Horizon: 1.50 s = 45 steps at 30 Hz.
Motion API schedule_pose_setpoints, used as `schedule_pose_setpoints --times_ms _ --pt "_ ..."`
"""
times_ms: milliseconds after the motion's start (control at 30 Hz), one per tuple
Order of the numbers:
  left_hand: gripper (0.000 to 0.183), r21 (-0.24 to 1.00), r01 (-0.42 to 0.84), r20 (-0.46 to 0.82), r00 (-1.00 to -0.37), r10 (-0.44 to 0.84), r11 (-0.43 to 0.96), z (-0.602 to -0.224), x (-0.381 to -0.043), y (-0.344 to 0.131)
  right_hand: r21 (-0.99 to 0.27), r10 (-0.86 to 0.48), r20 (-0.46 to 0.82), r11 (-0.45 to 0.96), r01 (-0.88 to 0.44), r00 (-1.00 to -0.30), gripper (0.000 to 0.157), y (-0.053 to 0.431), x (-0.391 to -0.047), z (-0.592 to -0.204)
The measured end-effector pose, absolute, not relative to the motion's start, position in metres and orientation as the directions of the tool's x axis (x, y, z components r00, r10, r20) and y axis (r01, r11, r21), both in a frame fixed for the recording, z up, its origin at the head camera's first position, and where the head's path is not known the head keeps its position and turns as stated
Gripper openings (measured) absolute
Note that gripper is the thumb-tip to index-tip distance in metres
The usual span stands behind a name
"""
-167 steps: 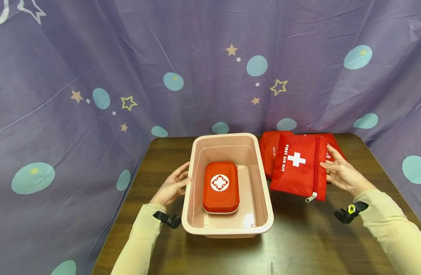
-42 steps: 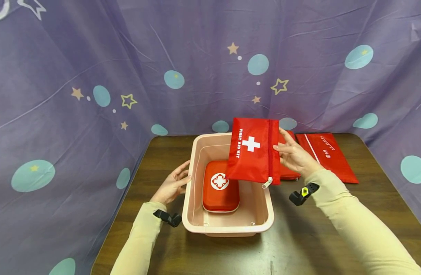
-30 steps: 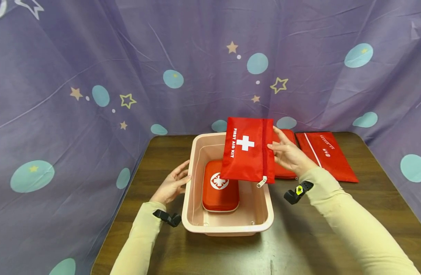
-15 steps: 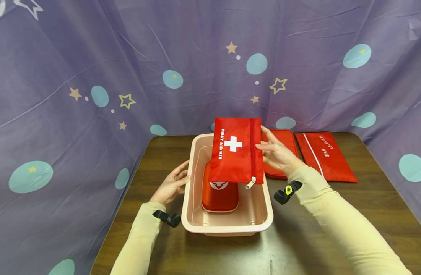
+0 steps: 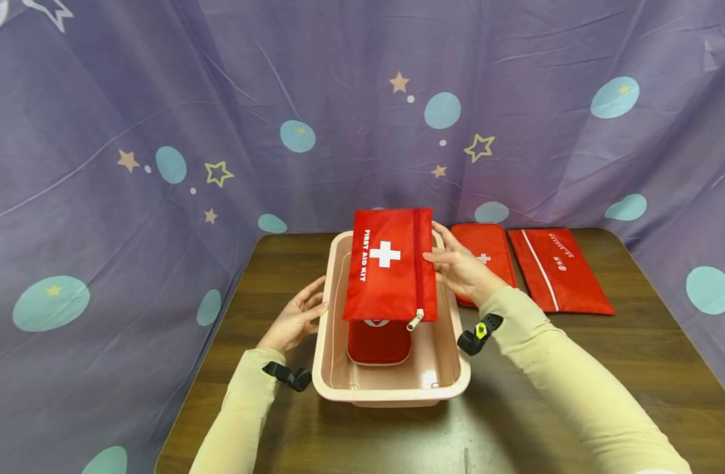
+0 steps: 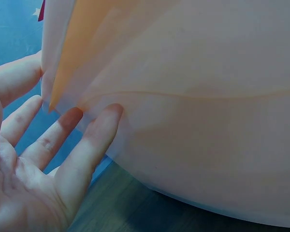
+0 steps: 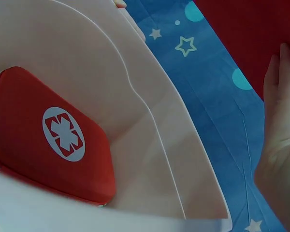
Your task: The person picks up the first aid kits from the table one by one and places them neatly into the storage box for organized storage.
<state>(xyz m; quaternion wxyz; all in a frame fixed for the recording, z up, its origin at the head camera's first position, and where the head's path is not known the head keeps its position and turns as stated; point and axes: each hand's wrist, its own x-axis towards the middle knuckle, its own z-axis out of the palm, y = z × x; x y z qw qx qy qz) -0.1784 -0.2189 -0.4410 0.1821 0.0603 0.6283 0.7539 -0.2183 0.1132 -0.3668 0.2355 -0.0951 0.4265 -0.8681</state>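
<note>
A purple curtain (image 5: 362, 118) patterned with stars and blue ovals hangs along the far side and the left. Before it spreads the dark wood-grain surface (image 5: 279, 270), carrying a pale pink tub (image 5: 392, 395). A red first aid kit pouch (image 5: 392, 289) with a white cross is held above the tub's far half. Right of the tub, a flat red pouch (image 5: 569, 273) with a white stripe lies just beside a rounded red case (image 5: 486, 243), which is nearer the tub. Inside the tub, towards its left, sits a red zip case (image 5: 378, 345); the raised pouch hides most of its far part. The right hand (image 5: 463, 266) pinches the pouch by its right edge. The left hand (image 5: 297, 320), fingers fairly straight, touches the tub's left side. A pale zip pull (image 5: 415, 320) dangles at the pouch's near right corner.
</note>
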Motion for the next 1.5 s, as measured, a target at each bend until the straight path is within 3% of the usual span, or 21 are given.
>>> schedule_pose_setpoints --times_ms 167,400,733,1500 --pt "0.068 0.967 -0.206 -0.144 -0.925 0.351 -0.147 -0.44 -0.18 -0.218 -0.821 -0.48 -0.068 -0.471 0.323 -0.874 0.071 0.107 -0.218 -0.368" --pt "0.067 0.967 -0.215 -0.155 -0.924 0.349 -0.138 -0.439 -0.18 -0.216 -0.862 -0.464 -0.097 -0.404 0.308 -0.881 0.062 0.1 -0.218 -0.375" --pt "0.067 0.967 -0.218 -0.162 -0.924 0.345 -0.13 -0.438 -0.182 -0.215 -0.88 -0.431 -0.163 -0.342 0.328 -0.888 0.074 0.088 -0.217 -0.379" --pt "0.065 0.971 -0.214 -0.167 -0.927 0.336 -0.107 -0.444 -0.181 -0.218 -0.876 -0.329 -0.365 -0.195 0.441 -0.871 0.08 0.059 -0.217 -0.401"
